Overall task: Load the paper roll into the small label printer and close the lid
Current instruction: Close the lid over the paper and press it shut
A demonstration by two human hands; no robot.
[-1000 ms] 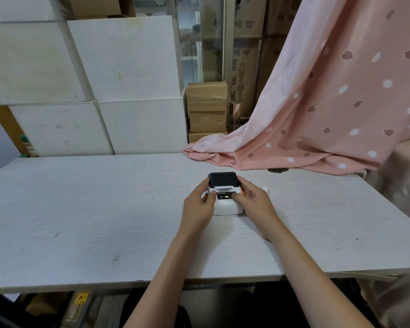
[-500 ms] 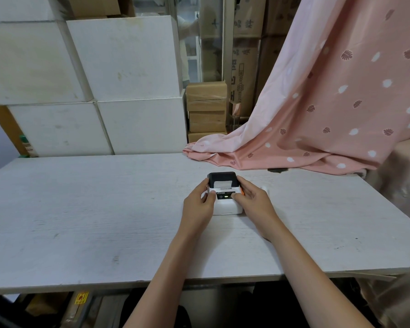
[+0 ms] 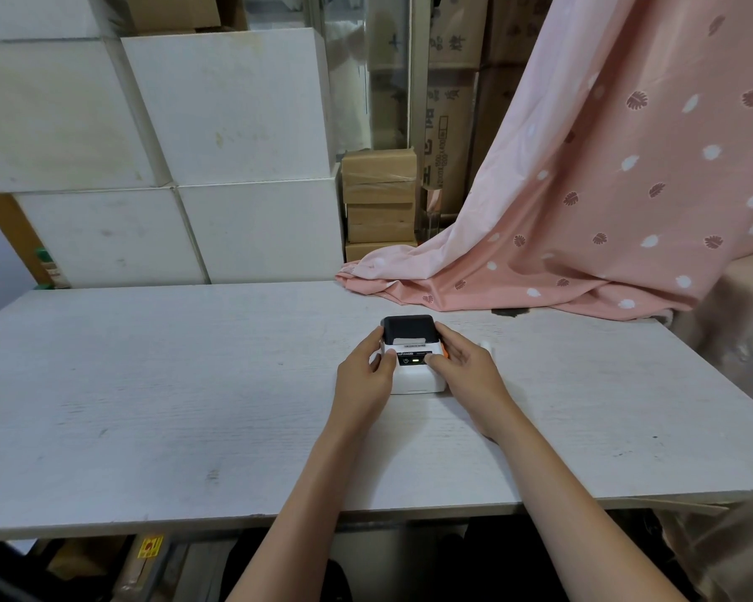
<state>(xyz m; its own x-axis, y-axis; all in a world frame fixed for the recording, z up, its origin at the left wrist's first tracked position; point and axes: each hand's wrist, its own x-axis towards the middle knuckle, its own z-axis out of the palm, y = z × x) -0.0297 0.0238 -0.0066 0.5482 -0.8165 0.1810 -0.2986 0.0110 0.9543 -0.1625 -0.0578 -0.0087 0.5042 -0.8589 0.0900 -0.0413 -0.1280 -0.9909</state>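
The printer (image 3: 414, 356) sits on the tabletop (image 3: 148, 384), right of centre and nearer the far edge than the near one. It is white with a black lid (image 3: 408, 328) at its far end; the lid is down, and a strip of white paper (image 3: 409, 341) shows at its front edge. A green light glows on the dark panel just below the strip.

The left hand (image 3: 368, 375) cups the printer's left side, fingers curled against the body, thumb resting on the top near the panel. The right hand (image 3: 464, 369) grips the right side in the same way, fingers bent around the lid's corner and thumb tip on the panel. Both hands are part closed around the printer, holding it between them.

A small white object (image 3: 487, 346) lies just beyond the right hand; what it is cannot be told. A pink cloth (image 3: 583, 210) drapes onto the far right corner. White boxes (image 3: 214, 145) are stacked behind the far edge.
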